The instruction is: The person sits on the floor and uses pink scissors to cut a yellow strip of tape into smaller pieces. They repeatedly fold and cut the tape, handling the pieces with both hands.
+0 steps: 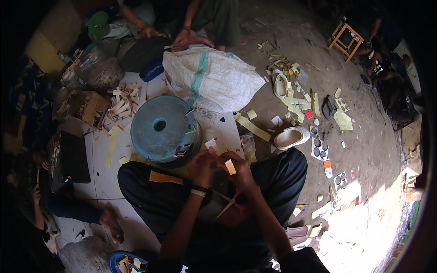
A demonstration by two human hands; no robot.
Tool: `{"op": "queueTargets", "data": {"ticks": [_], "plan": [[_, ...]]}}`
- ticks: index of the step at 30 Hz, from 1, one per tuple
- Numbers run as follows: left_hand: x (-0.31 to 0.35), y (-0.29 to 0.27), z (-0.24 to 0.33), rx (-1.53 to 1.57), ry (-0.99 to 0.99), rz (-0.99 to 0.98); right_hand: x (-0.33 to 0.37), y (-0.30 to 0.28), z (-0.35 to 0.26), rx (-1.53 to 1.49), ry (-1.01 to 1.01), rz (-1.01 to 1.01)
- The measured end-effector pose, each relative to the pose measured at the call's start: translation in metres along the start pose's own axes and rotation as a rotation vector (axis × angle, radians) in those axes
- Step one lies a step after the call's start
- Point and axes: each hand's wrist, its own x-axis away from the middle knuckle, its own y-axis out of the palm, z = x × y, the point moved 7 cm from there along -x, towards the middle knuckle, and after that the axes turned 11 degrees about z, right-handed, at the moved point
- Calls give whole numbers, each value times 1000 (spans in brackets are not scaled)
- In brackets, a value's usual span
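Both my hands are close together above my lap. My left hand (201, 167) is closed, its fingertips pinched by a small white piece (210, 144); the grip itself is partly hidden. In my right hand (241, 176) a small orange-yellow piece with a pale edge (230, 167) is gripped, and the fingers reach toward the left hand. Scissors with red handles (237, 195) show under my right wrist, blades spread apart; whether they hang from that hand or lie on my lap I cannot tell. Over my left thigh lies an orange strip (165, 178).
A blue round tub (154, 120) stands ahead on the left, near a pile of wooden sticks (122, 108). Beyond it rests a white woven sack (227, 79) before another person. Pale shoes (291, 137) and paper scraps (344, 121) lie on the right. A person sits at left.
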Motion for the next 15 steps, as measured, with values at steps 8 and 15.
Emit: {"op": "queueTargets", "data": {"ticks": [8, 15], "plan": [[-2, 4, 1, -39, 0, -67, 3, -7, 3, -17, 23, 29], [-2, 7, 4, -41, 31, -97, 4, -7, 7, -19, 64, 23]]}}
